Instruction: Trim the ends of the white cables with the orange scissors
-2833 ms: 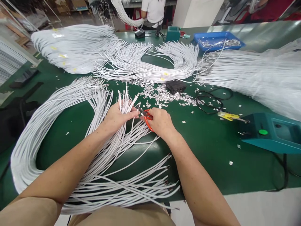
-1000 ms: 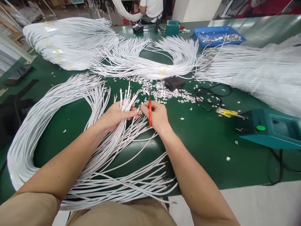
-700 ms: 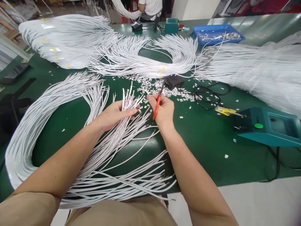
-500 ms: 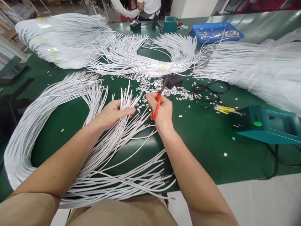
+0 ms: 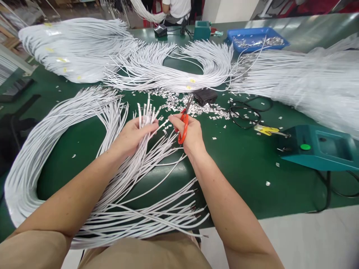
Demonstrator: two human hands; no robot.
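Observation:
My left hand (image 5: pixel 134 136) is closed round a bunch of white cables (image 5: pixel 147 114), their ends fanning up above the thumb. My right hand (image 5: pixel 192 132) has scissors (image 5: pixel 183 125) with red-orange handles tucked in it, blades pointing up and away. Its thumb and forefinger also pinch the tip of one white cable beside the bunch. Further white cables (image 5: pixel 168 213) spread over the table below both hands, some with dark bare tips. A long curved bundle (image 5: pixel 25 160) of the same cable lies to the left.
Silvery scraps (image 5: pixel 176 101) litter the green table (image 5: pixel 232 179) around a black box (image 5: pixel 205 96). Cable bundles (image 5: pixel 81 48) lie at the back and right. A teal machine (image 5: pixel 316 147) stands right, near yellow-handled cutters (image 5: pixel 267 130). Behind are a blue tray (image 5: pixel 256 39) and a seated person (image 5: pixel 179 9).
My left hand has shifted slightly left with the bunch. My right hand has moved a little left, and one cable now stretches apart from the bunch to its fingertips.

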